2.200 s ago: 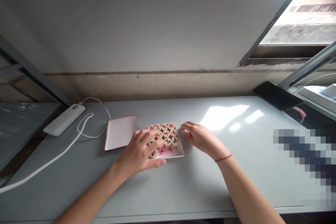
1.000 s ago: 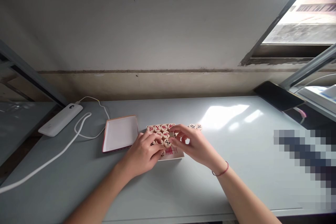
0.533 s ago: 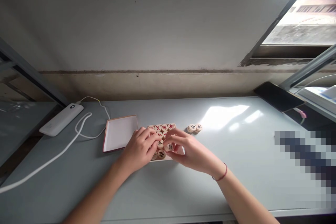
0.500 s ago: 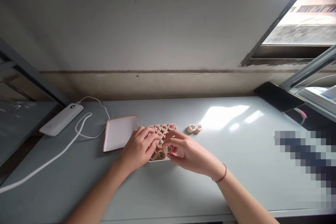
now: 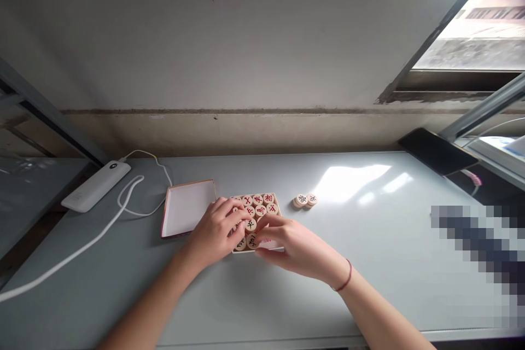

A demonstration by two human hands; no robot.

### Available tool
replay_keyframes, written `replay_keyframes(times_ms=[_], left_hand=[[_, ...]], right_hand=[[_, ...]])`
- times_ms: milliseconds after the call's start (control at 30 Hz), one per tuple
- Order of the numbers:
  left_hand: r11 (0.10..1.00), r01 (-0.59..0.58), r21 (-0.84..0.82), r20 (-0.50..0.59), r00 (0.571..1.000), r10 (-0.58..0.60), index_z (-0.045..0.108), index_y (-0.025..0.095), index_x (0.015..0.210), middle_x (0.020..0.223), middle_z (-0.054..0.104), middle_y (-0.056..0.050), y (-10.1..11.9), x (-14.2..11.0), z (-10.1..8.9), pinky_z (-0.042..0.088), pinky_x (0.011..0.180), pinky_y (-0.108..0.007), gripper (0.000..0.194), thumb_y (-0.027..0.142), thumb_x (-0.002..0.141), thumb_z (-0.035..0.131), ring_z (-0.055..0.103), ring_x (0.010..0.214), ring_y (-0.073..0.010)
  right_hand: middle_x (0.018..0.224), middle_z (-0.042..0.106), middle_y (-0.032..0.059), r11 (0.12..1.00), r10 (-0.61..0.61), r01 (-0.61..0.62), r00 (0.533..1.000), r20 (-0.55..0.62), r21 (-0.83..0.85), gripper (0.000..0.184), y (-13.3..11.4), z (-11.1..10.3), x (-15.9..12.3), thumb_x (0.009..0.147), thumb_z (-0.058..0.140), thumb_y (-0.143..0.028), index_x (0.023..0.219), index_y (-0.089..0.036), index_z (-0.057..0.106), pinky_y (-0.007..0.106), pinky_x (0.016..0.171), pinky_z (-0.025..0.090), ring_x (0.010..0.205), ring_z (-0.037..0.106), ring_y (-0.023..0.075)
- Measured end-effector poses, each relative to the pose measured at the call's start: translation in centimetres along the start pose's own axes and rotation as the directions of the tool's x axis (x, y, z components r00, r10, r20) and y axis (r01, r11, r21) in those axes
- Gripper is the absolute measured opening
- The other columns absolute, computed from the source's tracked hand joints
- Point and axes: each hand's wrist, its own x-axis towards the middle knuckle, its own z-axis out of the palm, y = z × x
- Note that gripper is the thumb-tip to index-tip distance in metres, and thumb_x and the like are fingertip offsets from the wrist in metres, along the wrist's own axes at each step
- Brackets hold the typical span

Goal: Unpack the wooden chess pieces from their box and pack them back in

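There I was at the desk (image 5: 369, 229), my left hand (image 5: 215, 232) arched over the xiangqi pieces (image 5: 260, 210), its fingers (image 5: 235, 219) spread and resting on the round wooden discs, with no clear clench on any one of them. My right hand (image 5: 295, 246) came in low from the other side, its fingers (image 5: 262, 229) curled at the lower edge of the cluster; whether they pinched a piece I could not tell, since the hand hid too much. The pieces sat packed in a shallow card tray (image 5: 268, 244), just beside the open white-lined box lid (image 5: 186, 208), while two loose pieces (image 5: 302, 200) lay touching on the desk to the right. The risk looked plain: pressing too hard on the tray's edge could tip it, and one careless brush could scatter those tight rows. A disc rolling on its edge could run across the smooth desk toward the white cable (image 5: 69, 251).
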Motion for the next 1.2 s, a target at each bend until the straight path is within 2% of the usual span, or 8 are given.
replay_keyframes(times_ms=[100, 200, 400, 600, 733, 833, 967, 1200], left_hand=[[0.998, -0.064, -0.020, 0.056, 0.996, 0.065, 0.064, 0.023, 0.095, 0.114, 0.058, -0.005, 0.7, -0.2, 0.1, 0.041, 0.094, -0.039, 0.016, 0.019, 0.082, 0.055, 0.049, 0.109, -0.0237], [0.990, -0.139, 0.008, 0.114, 0.984, 0.137, 0.065, 0.025, 0.094, 0.133, 0.049, -0.005, 1.3, -0.4, 0.7, 0.034, 0.102, -0.047, 0.019, 0.032, 0.076, 0.065, 0.039, 0.124, -0.0308], [0.986, -0.147, 0.083, 0.183, 0.975, 0.130, 0.065, 0.025, 0.097, 0.137, 0.048, -0.004, 1.4, -0.7, 1.8, 0.031, 0.103, -0.049, 0.023, 0.037, 0.078, 0.066, 0.039, 0.125, -0.0307], [0.987, -0.146, 0.067, 0.114, 0.984, 0.138, 0.064, 0.024, 0.103, 0.132, 0.052, -0.007, 1.6, -0.5, 1.8, 0.036, 0.100, -0.048, 0.030, 0.041, 0.078, 0.068, 0.043, 0.123, -0.0317], [0.989, -0.129, 0.077, -0.050, 0.990, 0.133, 0.053, 0.021, 0.123, 0.122, 0.058, -0.011, 1.8, -0.2, 1.9, 0.043, 0.096, -0.043, 0.044, 0.039, 0.085, 0.062, 0.051, 0.115, -0.0282], [0.989, -0.128, 0.068, -0.155, 0.978, 0.137, 0.044, 0.020, 0.132, 0.115, 0.061, -0.010, 1.8, 0.0, 2.3, 0.047, 0.091, -0.037, 0.044, 0.034, 0.091, 0.055, 0.058, 0.107, -0.0232], [0.996, -0.093, 0.003, -0.204, 0.975, 0.092, 0.051, 0.022, 0.121, 0.109, 0.064, -0.007, 2.0, 0.0, 2.5, 0.048, 0.087, -0.033, 0.027, 0.025, 0.095, 0.049, 0.062, 0.101, -0.0191], [0.996, -0.065, -0.054, -0.110, 0.992, 0.059, 0.058, 0.021, 0.082, 0.092, 0.069, -0.001, 3.2, 0.0, 2.7, 0.042, 0.083, -0.034, 0.004, 0.018, 0.081, 0.061, 0.062, 0.089, -0.0184]], right_hand=[[0.098, 0.061, 0.0038, 0.994, 0.104, -0.106, 0.990, -0.096, -0.021, 0.017, 1.3, -1.4, -0.4, 0.088, 0.050, -0.018, 0.094, -0.021, 0.065, 0.025, 0.062, 0.049, 0.067, 0.059, 0.0102], [0.115, 0.058, 0.0087, 0.929, 0.296, -0.332, 0.932, -0.209, -0.165, 0.027, 3.2, -2.7, -0.8, 0.087, 0.049, -0.019, 0.111, -0.020, 0.059, 0.030, 0.064, 0.050, 0.067, 0.061, 0.0124], [0.114, 0.061, 0.0091, 0.812, 0.488, -0.514, 0.858, -0.162, -0.278, 0.031, 5.5, -3.0, -0.9, 0.085, 0.045, -0.012, 0.109, -0.020, 0.062, 0.030, 0.070, 0.049, 0.083, 0.065, 0.0188], [0.096, 0.067, 0.0072, 0.839, 0.454, -0.495, 0.866, -0.210, -0.225, 0.024, 5.2, -3.0, -0.5, 0.089, 0.043, -0.017, 0.097, -0.019, 0.065, 0.030, 0.066, 0.048, 0.076, 0.065, 0.0188], [0.093, 0.069, 0.0040, 0.932, 0.361, -0.338, 0.903, -0.233, 0.133, 0.020, 3.0, -2.6, -0.1, 0.088, 0.052, -0.035, 0.101, -0.023, 0.062, 0.028, 0.062, 0.051, 0.068, 0.065, 0.0150], [0.095, 0.069, 0.0032, 0.888, 0.265, -0.187, 0.955, -0.134, 0.420, 0.025, 1.2, -1.6, 0.3, 0.086, 0.056, -0.041, 0.103, -0.023, 0.061, 0.027, 0.065, 0.054, 0.074, 0.066, 0.0144], [0.093, 0.069, 0.0042, 0.839, 0.213, -0.138, 0.973, -0.085, 0.526, 0.028, 0.5, -1.1, 0.4, 0.085, 0.059, -0.043, 0.102, -0.021, 0.061, 0.028, 0.069, 0.055, 0.080, 0.065, 0.0154], [0.096, 0.069, 0.0078, 0.847, 0.342, -0.187, 0.908, -0.240, 0.498, 0.032, 2.5, -2.8, -0.3, 0.081, 0.063, -0.047, 0.098, -0.020, 0.063, 0.029, 0.068, 0.057, 0.082, 0.066, 0.0179]])
